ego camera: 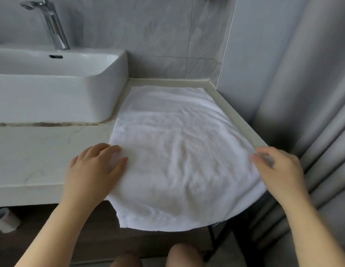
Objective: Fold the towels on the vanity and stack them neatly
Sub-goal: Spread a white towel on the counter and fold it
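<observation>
Grey marbled wall tiles [148,31] back a pale vanity counter [42,155], with a white vessel sink [52,93] and its chrome faucet [54,26] in the upper left of the frame and a grey curtain [312,112] down the right side.

Spread across the counter to the right of the sink lies a white towel [177,151]. It is a single flat, unfolded layer, its far edge near the back wall and its near edge hanging over the front of the counter at lower centre. The left hand [94,170] rests flat on the towel's left edge, fingers straight and slightly spread. At the right edge the right hand [279,170] has its fingers curled round the cloth, gripping it, though that spot is a little blurred.

By the look of it the task is at its start: the towel is laid out and smoothed, no fold is made, and no stack shows anywhere. All the folding and stacking remains to be done.

Counted: one towel, one sink, one faucet and two hands. One paper roll [6,220] sits low at the left edge, below the counter.
</observation>
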A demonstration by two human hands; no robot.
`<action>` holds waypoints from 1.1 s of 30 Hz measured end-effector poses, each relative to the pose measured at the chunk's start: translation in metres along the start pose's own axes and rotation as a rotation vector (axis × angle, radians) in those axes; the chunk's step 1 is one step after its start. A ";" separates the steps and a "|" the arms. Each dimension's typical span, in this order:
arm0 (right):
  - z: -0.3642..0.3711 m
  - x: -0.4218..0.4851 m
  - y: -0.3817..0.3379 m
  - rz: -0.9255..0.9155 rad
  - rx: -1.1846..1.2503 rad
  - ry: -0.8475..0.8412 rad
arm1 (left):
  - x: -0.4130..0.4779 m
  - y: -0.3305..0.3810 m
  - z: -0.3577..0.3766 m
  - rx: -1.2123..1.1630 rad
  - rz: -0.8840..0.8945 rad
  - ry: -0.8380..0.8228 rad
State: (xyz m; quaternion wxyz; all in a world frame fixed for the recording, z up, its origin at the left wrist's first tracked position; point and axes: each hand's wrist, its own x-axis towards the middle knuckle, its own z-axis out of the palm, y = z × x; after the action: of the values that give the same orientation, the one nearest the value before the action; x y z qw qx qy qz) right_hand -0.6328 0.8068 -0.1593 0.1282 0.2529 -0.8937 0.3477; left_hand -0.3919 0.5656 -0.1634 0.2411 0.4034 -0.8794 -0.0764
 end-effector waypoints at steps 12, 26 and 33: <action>0.003 -0.024 -0.015 0.197 -0.204 -0.012 | -0.023 0.016 -0.002 0.008 -0.347 0.068; -0.004 -0.015 -0.022 0.277 0.142 -0.110 | 0.000 0.025 -0.020 -0.240 -0.318 -0.042; -0.002 0.007 -0.038 0.302 0.526 -0.003 | 0.034 0.019 -0.022 -0.769 -0.456 0.018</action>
State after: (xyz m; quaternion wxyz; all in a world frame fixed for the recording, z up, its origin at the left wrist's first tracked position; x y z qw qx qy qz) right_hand -0.6179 0.7822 -0.1340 0.0036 0.1420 -0.8006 0.5821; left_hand -0.4130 0.5543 -0.1260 0.3581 0.4686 -0.6736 -0.4454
